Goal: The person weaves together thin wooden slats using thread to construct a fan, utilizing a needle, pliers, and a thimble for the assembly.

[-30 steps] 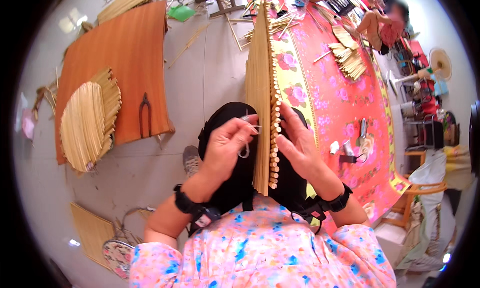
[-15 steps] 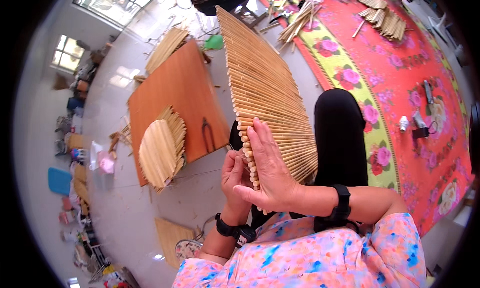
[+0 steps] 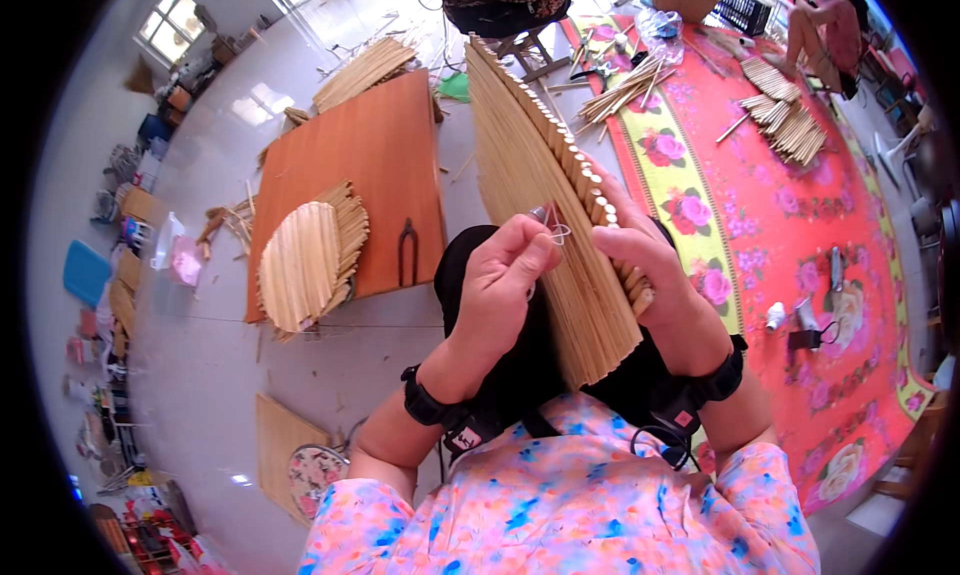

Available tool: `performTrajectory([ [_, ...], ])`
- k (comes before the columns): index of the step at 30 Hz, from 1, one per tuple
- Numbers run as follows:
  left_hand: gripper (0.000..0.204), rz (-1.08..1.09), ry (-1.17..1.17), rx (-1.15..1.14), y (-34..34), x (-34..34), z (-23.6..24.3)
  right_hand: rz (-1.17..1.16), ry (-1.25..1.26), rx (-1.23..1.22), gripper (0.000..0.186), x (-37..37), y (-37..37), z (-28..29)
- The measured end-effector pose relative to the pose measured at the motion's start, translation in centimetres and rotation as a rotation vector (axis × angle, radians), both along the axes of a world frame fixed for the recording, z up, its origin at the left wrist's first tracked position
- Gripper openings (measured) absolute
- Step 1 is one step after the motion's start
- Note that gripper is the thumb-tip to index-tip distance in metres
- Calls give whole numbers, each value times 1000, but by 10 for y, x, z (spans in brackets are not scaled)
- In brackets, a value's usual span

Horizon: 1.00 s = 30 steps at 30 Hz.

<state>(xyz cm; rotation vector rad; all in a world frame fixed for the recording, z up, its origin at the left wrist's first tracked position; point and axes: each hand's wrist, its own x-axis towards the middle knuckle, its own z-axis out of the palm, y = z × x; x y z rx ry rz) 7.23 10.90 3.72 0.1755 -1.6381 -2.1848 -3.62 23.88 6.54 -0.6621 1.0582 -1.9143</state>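
A mat of thin bamboo sticks (image 3: 575, 285) laid side by side stands on edge above my lap, its pale cut ends lined up along the upper right side. My right hand (image 3: 655, 250) grips that side, thumb near the stick ends and most fingers hidden behind the mat. In front of the mat's flat face, my left hand (image 3: 505, 275) is closed in a pinch. A thin pale thread (image 3: 561, 235) makes small loops at its fingertips. Something small and metallic shows by the left index finger, too small to name.
To the left, a low brown wooden table (image 3: 375, 155) carries pliers (image 3: 407, 250) and an oval slatted bamboo piece (image 3: 298, 265). Loose sticks (image 3: 630, 90) and stick bundles (image 3: 785, 115) lie around a red floral cloth (image 3: 760, 195). Two other people (image 3: 505, 0) sit at the far side.
The mat has turned, so its stick ends now face up and right. My right hand moved from its front face to the right edge; my left hand came up before the mat with the thread.
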Motion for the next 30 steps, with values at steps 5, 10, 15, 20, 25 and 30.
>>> performTrajectory([
  [5, 18, -126, -38, -2, 8, -30, -17, -55, -178, 2, 79, -25, 13, -7],
  [10, 15, -139, -46, -128, -2, -42, -34, -176, -49, 220, 70, -56, 14, -15],
  [15, 12, -207, -17, -153, -3, -44, -29, -143, 281, 806, 66, -98, -8, -1],
  [20, 11, -182, 68, -232, -17, -43, -33, 27, 950, 1206, 39, -113, -54, 23],
  [25, 8, -119, -184, -123, -83, -30, -35, 117, 920, 1265, 38, -115, -63, 32],
  [30, 9, 859, -226, -909, -147, -34, -58, 81, 883, 1291, 37, -117, -58, 24],
])
